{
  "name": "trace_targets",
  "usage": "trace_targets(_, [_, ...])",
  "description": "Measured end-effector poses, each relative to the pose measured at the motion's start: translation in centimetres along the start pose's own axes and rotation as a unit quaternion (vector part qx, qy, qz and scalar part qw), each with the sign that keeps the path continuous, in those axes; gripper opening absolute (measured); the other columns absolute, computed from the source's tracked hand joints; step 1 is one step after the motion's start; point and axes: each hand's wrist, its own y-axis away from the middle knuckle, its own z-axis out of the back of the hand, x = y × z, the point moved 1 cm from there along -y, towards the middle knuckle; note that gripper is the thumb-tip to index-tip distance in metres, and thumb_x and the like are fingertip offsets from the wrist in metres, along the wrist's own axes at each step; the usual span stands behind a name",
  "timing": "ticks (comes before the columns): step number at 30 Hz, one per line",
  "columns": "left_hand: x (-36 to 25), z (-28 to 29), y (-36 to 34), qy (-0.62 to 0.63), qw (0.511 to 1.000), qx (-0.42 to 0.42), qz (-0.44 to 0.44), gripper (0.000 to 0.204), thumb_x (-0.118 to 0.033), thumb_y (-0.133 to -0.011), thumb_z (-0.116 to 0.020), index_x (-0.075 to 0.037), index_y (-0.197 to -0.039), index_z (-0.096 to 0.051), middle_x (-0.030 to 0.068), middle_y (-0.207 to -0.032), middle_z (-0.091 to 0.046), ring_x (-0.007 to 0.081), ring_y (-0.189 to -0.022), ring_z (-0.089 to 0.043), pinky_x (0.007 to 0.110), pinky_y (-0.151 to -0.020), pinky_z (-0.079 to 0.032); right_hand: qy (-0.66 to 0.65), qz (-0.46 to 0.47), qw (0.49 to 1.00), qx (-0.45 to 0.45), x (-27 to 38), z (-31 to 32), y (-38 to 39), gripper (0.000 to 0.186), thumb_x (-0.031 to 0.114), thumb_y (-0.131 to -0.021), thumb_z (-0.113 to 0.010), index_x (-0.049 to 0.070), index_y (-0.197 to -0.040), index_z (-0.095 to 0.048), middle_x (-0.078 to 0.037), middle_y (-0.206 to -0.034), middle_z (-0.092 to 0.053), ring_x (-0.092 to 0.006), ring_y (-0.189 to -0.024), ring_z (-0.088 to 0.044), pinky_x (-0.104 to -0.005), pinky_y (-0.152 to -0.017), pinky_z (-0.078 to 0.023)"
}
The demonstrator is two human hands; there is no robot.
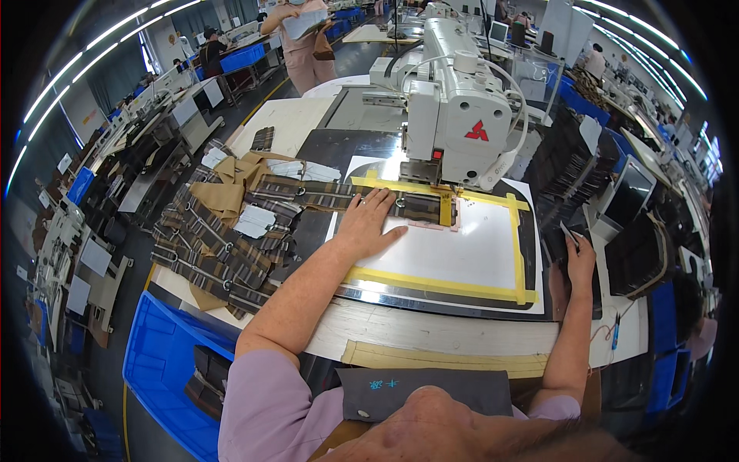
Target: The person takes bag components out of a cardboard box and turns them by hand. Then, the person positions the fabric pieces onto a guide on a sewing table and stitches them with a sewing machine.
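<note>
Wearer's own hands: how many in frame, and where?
2. The left hand lies on the striped fabric strip; the right hand is right of the taped white sheet, holding a small object, kind unclear. Neither is hidden.

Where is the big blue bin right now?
In the head view, the blue bin is at lower left, beside the left sleeve and just below the striped pieces.

- Striped strip (327,195): cloth, matt, woven look.
- Ring fitting (400,202): metallic, shiny.
- White sheet (462,258): smooth, glossy; material uncertain.
- Machine head (464,92): smooth painted casing, light sheen.
- Tan pieces (215,199): soft, matt.
- Bin (163,362): blue plastic, smooth.
- Apron (469,389): matt.
</note>
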Motion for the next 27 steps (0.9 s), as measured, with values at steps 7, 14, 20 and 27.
trace_targets(7, [0.6, -0.4, 0.0, 0.025, 0.999, -0.04, -0.006, 0.072, -0.055, -0.093, -0.053, -0.008, -0.147, -0.042, 0.0114, -0.153, -0.04, 0.0254, -0.144, -0.033, 0.047, -0.121, -0.02, -0.005, -0.018, 0.997, -0.077, -0.9, -0.2, -0.3, 0.043, 0.031, -0.104, -0.048, -0.008, -0.119, -0.063, -0.024, -0.112, -0.067, -0.0371, -0.106, -0.064, -0.0387, -0.094, -0.047])
trace_targets(14, [0.2, -0.1, -0.4, 0.066, 0.987, -0.142, -0.025, 0.051, -0.042, -0.092, -0.06, -0.007, -0.129, -0.061, 0.0104, -0.138, -0.056, 0.0253, -0.13, -0.049, 0.044, -0.112, -0.031, -0.041, 0.06, 0.976, -0.206, -0.2, 0.4, -0.1, 0.041, 0.03, -0.106, -0.044, -0.004, -0.124, -0.059, -0.022, -0.103, -0.064, -0.0377, -0.097, -0.061, -0.0403, -0.086, -0.046])
trace_targets(20, [-1.6, 1.1, 0.7, 0.136, 0.947, -0.245, -0.155, 0.032, -0.029, -0.09, -0.066, -0.007, -0.112, -0.069, 0.0094, -0.12, -0.067, 0.0264, -0.113, -0.061, 0.041, -0.099, -0.041, 0.132, 0.276, 0.934, -0.183, 6.8, 2.2, 1.4, 0.042, 0.007, -0.088, -0.062, 0.003, -0.129, -0.059, -0.016, -0.114, -0.063, -0.0336, -0.102, -0.059, -0.0451, -0.099, -0.042])
trace_targets(27, [-10.2, -1.3, 2.0, 0.634, 0.762, 0.113, -0.064, 0.043, -0.037, -0.101, -0.055, 0.0, -0.122, -0.062, 0.0102, -0.123, -0.066, 0.0222, -0.111, -0.063, 0.034, -0.094, -0.05, 0.047, 0.481, 0.875, -0.006, 17.8, -0.8, 6.1, 0.047, 0.012, -0.072, -0.075, 0.004, -0.116, -0.064, -0.007, -0.094, -0.066, -0.024, -0.085, -0.065, -0.0455, -0.094, -0.049])
